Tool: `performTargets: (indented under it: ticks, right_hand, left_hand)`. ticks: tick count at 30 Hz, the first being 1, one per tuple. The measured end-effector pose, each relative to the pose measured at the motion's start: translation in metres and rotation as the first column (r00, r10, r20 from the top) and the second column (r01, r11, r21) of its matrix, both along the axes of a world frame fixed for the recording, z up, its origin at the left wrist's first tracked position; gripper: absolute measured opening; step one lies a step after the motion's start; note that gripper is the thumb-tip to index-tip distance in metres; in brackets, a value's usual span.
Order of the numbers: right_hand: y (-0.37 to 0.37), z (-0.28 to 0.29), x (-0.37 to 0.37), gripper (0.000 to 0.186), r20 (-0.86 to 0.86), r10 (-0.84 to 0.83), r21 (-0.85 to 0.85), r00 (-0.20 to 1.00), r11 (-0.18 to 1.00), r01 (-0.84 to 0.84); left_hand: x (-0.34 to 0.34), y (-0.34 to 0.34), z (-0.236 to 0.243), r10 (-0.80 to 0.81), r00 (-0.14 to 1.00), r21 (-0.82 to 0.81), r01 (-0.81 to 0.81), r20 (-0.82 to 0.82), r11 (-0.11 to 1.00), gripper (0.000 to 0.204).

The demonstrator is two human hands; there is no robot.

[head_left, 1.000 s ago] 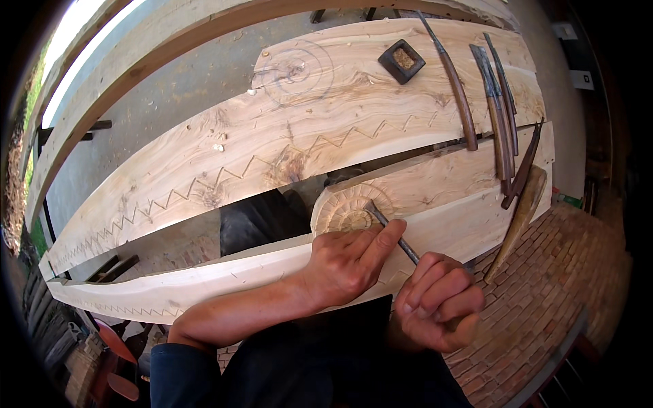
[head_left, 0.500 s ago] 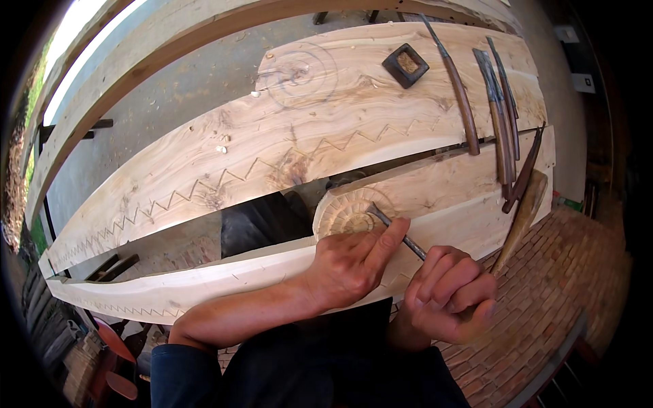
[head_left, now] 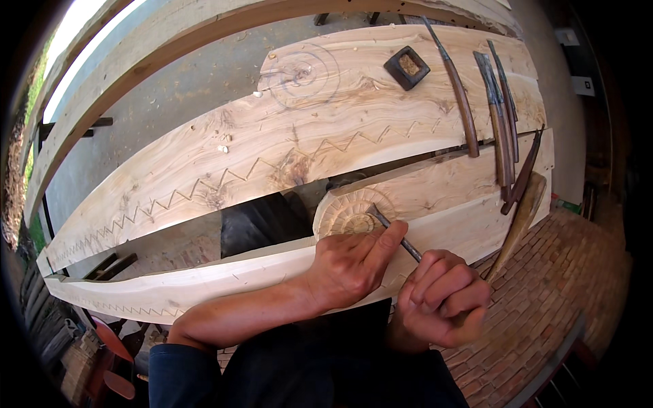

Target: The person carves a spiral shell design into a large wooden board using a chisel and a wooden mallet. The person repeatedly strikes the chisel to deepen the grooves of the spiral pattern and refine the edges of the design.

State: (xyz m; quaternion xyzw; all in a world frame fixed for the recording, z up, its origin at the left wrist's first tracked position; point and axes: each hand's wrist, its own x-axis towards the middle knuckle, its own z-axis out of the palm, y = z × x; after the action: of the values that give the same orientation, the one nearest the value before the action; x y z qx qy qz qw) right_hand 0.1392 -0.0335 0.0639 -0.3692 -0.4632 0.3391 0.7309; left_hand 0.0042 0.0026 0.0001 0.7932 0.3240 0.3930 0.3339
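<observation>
My left hand [head_left: 347, 268] is closed on the steel gouge [head_left: 411, 248] near its blade, resting on the lower pale wooden plank [head_left: 442, 192]. The blade sits in a carved spiral rosette [head_left: 350, 213] on that plank. My right hand [head_left: 442, 296] is closed around the gouge's rear end, lower right of the left hand; that end is hidden in the fist. The upper plank [head_left: 156, 177] bears a carved zigzag line, a pencilled spiral [head_left: 301, 75] and small chips.
Several wood-handled carving tools [head_left: 503, 143] lie at the right with a wooden mallet [head_left: 522, 224]. A dark square block [head_left: 407, 69] sits on the upper plank. Curved timbers [head_left: 136, 54] arch behind. Brick paving [head_left: 544, 292] is below right; a dark gap divides the planks.
My right fist shifted slightly to the right, then a little back down and left, with the gouge. The left hand stays nearly in place; the whole view has moved slightly.
</observation>
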Motion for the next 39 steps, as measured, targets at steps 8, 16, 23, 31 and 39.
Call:
performTargets:
  ticks: [8,16,23,31,39]
  right_hand:
    - [0.001,-0.001,0.001,0.050,-0.074,-0.040,-0.017,0.996,0.999,0.039]
    - [-0.002,-0.006,0.003,0.049,-0.216,-0.069,-0.028,0.974,0.998,0.065]
    - [-0.005,-0.010,0.001,0.049,-0.202,-0.072,0.005,0.977,0.997,0.075]
    - [-0.006,-0.013,0.002,0.049,-0.276,-0.071,0.007,0.959,0.997,0.076]
    - [-0.010,-0.006,-0.016,0.046,-0.058,0.010,0.135,0.998,0.991,-0.002]
  left_hand:
    - [0.001,-0.002,-0.001,-0.007,1.000,-0.020,0.006,-0.011,1.000,0.061]
    - [0.004,0.001,0.002,0.016,1.000,-0.036,-0.016,0.002,0.999,0.051]
    - [0.008,-0.002,0.000,0.055,0.998,-0.034,-0.053,0.040,0.998,0.047]
    - [0.010,0.001,0.005,0.054,0.999,-0.036,-0.054,0.006,0.998,0.042]
    - [-0.009,-0.001,0.014,0.005,1.000,-0.046,-0.005,-0.011,0.999,0.046]
